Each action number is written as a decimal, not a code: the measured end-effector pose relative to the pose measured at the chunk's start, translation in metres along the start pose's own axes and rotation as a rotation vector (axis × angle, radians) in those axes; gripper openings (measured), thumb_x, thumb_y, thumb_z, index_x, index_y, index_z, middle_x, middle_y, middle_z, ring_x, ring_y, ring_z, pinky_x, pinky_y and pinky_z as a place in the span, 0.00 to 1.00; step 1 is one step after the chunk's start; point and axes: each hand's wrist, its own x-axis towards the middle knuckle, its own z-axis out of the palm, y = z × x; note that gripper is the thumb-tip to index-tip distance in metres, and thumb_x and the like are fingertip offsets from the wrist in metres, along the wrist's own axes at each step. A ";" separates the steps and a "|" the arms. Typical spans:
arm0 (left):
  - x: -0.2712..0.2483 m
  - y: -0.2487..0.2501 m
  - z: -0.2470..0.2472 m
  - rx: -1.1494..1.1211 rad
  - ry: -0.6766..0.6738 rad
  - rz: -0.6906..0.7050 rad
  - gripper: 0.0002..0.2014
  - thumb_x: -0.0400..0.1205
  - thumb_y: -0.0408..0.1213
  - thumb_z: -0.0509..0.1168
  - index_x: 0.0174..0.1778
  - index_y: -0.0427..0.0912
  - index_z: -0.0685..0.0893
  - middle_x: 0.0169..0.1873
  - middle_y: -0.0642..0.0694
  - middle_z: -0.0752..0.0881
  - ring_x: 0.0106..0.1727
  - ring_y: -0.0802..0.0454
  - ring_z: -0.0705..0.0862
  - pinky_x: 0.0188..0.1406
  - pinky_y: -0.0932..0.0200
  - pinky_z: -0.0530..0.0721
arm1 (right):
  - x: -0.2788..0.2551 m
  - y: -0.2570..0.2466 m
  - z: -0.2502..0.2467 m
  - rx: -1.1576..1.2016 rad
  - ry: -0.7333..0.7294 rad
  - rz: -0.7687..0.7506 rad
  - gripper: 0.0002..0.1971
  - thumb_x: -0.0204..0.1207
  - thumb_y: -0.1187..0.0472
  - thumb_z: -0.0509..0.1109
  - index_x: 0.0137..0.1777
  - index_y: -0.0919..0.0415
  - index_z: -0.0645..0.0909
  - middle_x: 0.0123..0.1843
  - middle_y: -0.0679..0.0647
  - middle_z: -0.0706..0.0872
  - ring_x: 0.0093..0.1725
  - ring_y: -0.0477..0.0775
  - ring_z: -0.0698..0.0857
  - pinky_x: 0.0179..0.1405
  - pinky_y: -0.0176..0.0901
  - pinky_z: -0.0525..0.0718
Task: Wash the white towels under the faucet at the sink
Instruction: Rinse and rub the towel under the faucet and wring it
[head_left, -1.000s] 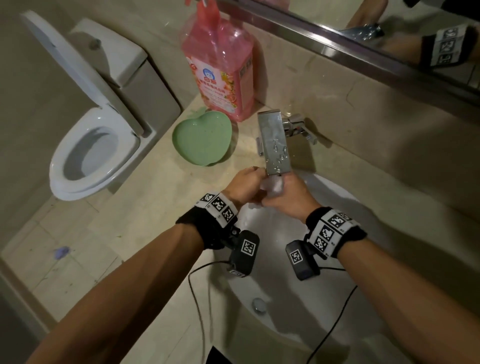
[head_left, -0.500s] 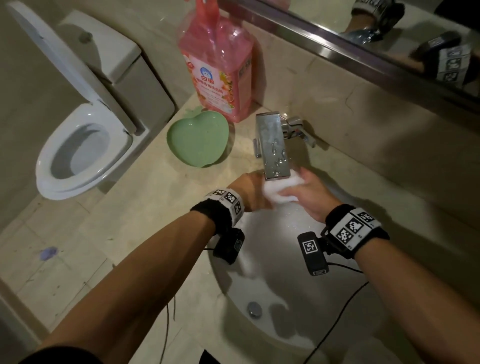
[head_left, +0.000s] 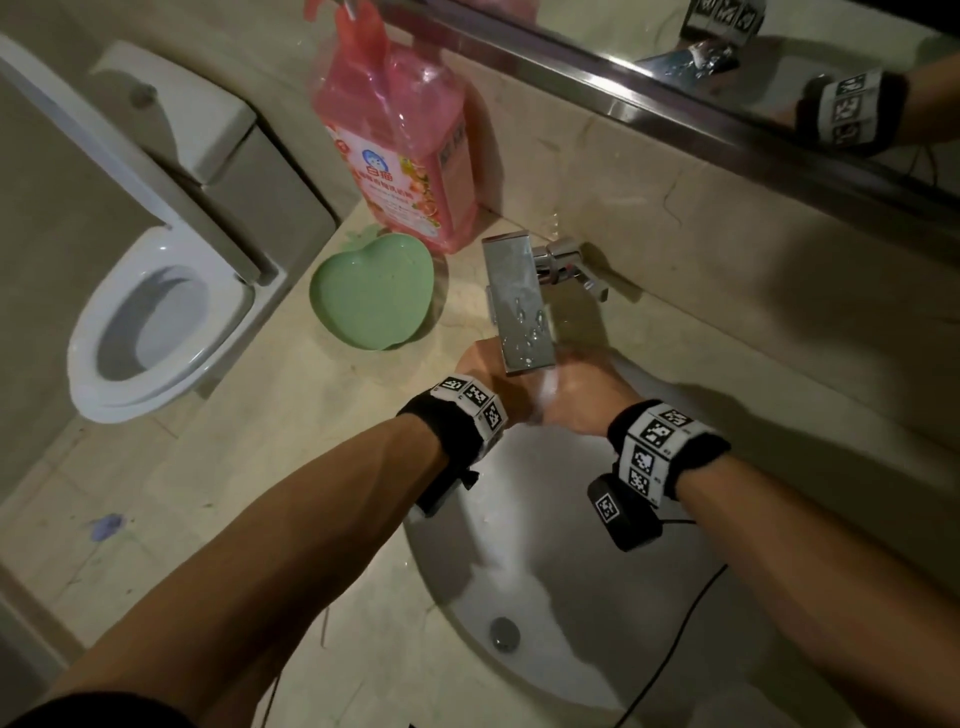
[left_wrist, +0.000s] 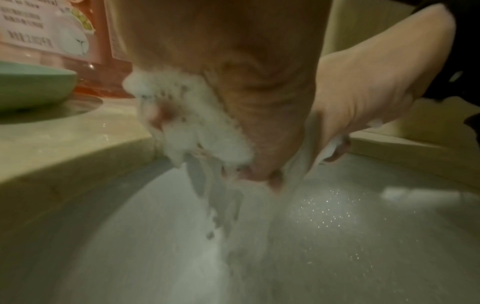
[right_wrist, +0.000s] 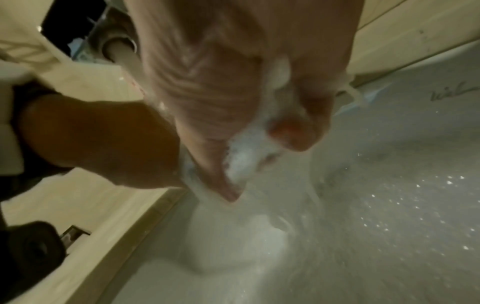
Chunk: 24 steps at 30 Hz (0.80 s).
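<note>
Two hands meet under the spout, and between them sits the small white soapy towel (left_wrist: 197, 123), bunched and foamy. Left of the left hand (head_left: 485, 371) lie the white open-lidded toilet (head_left: 150, 332), then the green heart-shaped plastic dish (head_left: 371, 291) and, behind it, the tall pink transparent detergent bottle (head_left: 400, 150). The left hand has its fingers curled around the cloth; lather clings to them and water streams off below. Directly above both hands juts the flat chrome rectangular faucet (head_left: 519, 306). The right hand (head_left: 582, 400) presses against the left, its fingers also clamped on the wad, with a thin strip of fabric pinched at the far side. Below the hands opens the round white ceramic sink basin (head_left: 670, 639).

To rub well, I judge the fists should knead against each other inside the stream, turning the cloth so every fold is flushed, low in the basin to limit splashing.

From the head view the faucet hides the towel almost wholly. Both wrist views are blurred, so whether one towel or several are held cannot be told.
</note>
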 end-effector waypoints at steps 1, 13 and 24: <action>0.001 -0.004 0.007 -0.065 0.002 -0.061 0.18 0.78 0.43 0.72 0.62 0.42 0.83 0.56 0.44 0.87 0.55 0.44 0.87 0.48 0.60 0.84 | 0.001 0.001 0.002 -0.047 0.018 -0.012 0.15 0.68 0.51 0.85 0.37 0.51 0.79 0.36 0.46 0.84 0.37 0.46 0.85 0.30 0.35 0.74; 0.000 -0.016 0.009 -0.068 -0.148 -0.055 0.26 0.79 0.53 0.66 0.74 0.53 0.76 0.70 0.46 0.81 0.68 0.42 0.80 0.65 0.57 0.76 | 0.001 0.003 -0.001 -0.186 0.100 -0.169 0.12 0.70 0.50 0.76 0.47 0.53 0.77 0.44 0.52 0.87 0.43 0.55 0.85 0.40 0.44 0.82; -0.038 -0.038 -0.006 -0.902 -0.080 0.001 0.29 0.76 0.24 0.69 0.75 0.33 0.73 0.64 0.38 0.85 0.66 0.41 0.83 0.69 0.48 0.81 | -0.014 -0.011 0.008 -0.182 0.101 -0.415 0.19 0.78 0.66 0.71 0.69 0.58 0.81 0.70 0.65 0.82 0.63 0.63 0.85 0.66 0.47 0.80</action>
